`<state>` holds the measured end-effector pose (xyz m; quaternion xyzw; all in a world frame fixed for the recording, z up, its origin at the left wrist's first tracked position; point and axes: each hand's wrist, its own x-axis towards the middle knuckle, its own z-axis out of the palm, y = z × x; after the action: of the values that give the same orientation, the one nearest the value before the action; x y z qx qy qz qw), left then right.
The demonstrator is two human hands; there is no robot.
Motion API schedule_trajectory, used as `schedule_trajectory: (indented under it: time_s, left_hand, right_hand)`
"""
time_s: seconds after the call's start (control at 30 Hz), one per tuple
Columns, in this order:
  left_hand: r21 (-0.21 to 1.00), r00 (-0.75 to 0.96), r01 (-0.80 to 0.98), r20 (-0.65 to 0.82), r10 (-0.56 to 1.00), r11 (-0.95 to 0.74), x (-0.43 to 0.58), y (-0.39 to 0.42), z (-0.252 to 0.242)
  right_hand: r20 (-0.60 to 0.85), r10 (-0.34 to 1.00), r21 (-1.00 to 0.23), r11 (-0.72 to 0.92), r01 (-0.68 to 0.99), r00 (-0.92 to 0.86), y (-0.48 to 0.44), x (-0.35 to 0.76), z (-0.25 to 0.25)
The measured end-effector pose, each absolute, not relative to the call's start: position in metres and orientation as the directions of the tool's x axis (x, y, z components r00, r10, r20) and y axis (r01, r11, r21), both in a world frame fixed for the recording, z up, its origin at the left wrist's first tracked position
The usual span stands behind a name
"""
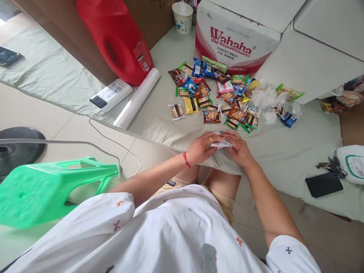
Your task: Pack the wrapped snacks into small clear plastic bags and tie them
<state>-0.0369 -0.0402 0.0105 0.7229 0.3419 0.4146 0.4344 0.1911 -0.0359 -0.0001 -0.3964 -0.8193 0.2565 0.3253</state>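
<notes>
My left hand [202,148] and my right hand [238,148] meet at the near edge of the cloth-covered table [284,148], fingers curled together on a small clear plastic bag [221,143] held between them. A red cord circles my left wrist. Just beyond the hands lies a spread of several small snack packets [216,94], cookies and wafers in blue, red, yellow and green wrappers. A few crumpled clear plastic bags [263,98] lie at the right of that pile.
A Wahaha water carton [236,41] stands behind the snacks, a paper cup [182,17] beside it. A red jug [119,38], a roll of clear bags [138,99] and a white device [111,94] lie left. A green plastic stool [51,189] stands near left; black wallet [324,185] and keys [330,165] right.
</notes>
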Motion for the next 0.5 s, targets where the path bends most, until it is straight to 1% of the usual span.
schedule_trajectory:
  time_s: [0.03, 0.1, 0.17, 0.23, 0.3, 0.37, 0.43, 0.5]
  left_hand:
    - [0.921, 0.410, 0.124, 0.292, 0.864, -0.370, -0.036, -0.036, 0.014]
    - [0.963, 0.306, 0.095, 0.213, 0.928, -0.252, -0.030, -0.029, 0.020]
    - [0.996, 0.177, 0.017, 0.080, 0.981, -0.085, -0.022, -0.025, 0.026]
    - [0.994, 0.126, -0.104, -0.032, 0.991, 0.045, -0.016, -0.023, 0.032]
    - [0.975, 0.157, -0.200, -0.068, 0.985, 0.099, -0.013, -0.022, 0.036]
    - [0.968, 0.210, -0.233, -0.038, 0.977, 0.087, -0.016, -0.023, 0.040]
    - [0.961, 0.254, -0.265, -0.011, 0.967, 0.081, -0.022, -0.023, 0.042]
    - [0.915, 0.341, -0.362, -0.046, 0.939, 0.177, -0.028, -0.024, 0.044]
  right_hand:
    - [0.330, 0.850, -0.710, 0.510, 0.486, -0.411, -0.036, 0.188, 0.001]
    - [0.280, 0.918, -0.807, 0.383, 0.449, -0.280, -0.038, 0.179, 0.005]
    - [0.218, 0.957, -0.901, 0.273, 0.337, -0.192, -0.042, 0.168, 0.010]
    - [0.171, 0.976, -0.950, 0.199, 0.241, -0.131, -0.047, 0.158, 0.015]
    - [0.112, 0.992, -0.970, 0.121, 0.211, -0.052, -0.052, 0.150, 0.019]
    - [0.023, 1.000, -0.983, 0.023, 0.184, -0.005, -0.058, 0.144, 0.022]
    - [-0.054, 0.998, -0.992, -0.053, 0.112, -0.010, -0.064, 0.139, 0.025]
    - [-0.120, 0.991, -0.993, -0.119, 0.022, -0.053, -0.070, 0.135, 0.028]
